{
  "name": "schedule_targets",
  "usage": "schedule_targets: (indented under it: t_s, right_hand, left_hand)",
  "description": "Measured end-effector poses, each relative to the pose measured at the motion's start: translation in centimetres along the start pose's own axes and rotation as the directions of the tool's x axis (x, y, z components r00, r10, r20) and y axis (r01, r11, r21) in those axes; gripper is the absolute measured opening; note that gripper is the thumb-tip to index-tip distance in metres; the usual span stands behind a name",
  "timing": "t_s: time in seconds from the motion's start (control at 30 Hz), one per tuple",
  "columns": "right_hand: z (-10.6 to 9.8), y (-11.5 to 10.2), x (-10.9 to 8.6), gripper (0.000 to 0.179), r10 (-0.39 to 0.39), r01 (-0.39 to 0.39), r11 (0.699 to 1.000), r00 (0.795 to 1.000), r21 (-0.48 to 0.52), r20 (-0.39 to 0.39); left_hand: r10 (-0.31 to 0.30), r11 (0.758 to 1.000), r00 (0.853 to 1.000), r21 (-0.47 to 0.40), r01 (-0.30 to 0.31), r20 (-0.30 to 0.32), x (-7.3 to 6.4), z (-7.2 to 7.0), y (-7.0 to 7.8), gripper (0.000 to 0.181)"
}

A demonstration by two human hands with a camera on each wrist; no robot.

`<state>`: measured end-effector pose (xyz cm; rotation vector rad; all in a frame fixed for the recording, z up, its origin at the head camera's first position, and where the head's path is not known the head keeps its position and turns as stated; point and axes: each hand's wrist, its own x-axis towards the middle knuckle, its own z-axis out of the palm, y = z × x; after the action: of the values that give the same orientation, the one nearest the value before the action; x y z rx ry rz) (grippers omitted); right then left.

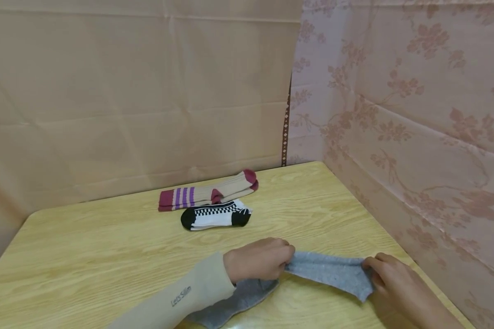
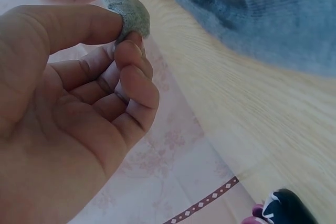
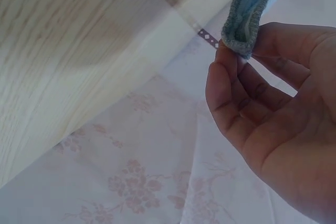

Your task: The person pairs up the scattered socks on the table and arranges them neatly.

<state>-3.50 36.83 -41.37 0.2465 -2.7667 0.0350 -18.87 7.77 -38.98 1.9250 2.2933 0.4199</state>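
Note:
A grey sock [image 1: 329, 270] is stretched between both hands above the table's right front part. My left hand [image 1: 260, 258] pinches one end of it between thumb and fingers, as the left wrist view confirms at the sock [image 2: 126, 11]. At the other end, my right hand [image 1: 397, 281] pinches the cuff edge; the right wrist view shows the sock's opening [image 3: 244, 30] by the thumb and fingertips. A second grey sock [image 1: 247, 297] lies on the table below the left forearm, which partly hides it.
Farther back on the wooden table [image 1: 107, 246] lie beige socks with maroon ends and purple stripes [image 1: 206, 192]. Just in front of them are black-and-white checkered ankle socks [image 1: 216, 217]. A beige curtain [image 1: 140, 91] hangs behind, a floral one [image 1: 416, 114] along the right edge.

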Motion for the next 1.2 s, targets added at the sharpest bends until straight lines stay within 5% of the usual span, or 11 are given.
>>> schedule_targets:
  t_s: [0.23,0.6,1.2]
  right_hand:
    - [-0.2,-0.9,0.6,0.017,0.055,-0.058,0.998,0.996,0.041,0.065]
    - [-0.1,-1.4,1.2,0.022,0.022,-0.026,0.999,0.996,0.040,0.082]
    - [-0.2,-2.7,2.7,0.027,-0.097,0.098,0.994,0.995,0.049,-0.033]
  left_hand:
    - [-0.023,1.000,1.000,-0.012,0.023,0.005,-0.6,-0.5,-0.3,0.028]
    - [-0.044,0.999,0.999,-0.022,0.044,-0.009,-1.5,-1.0,-0.7,0.027]
    - [-0.131,0.990,0.991,-0.047,0.129,-0.026,-4.1,-2.1,-1.1,0.028]
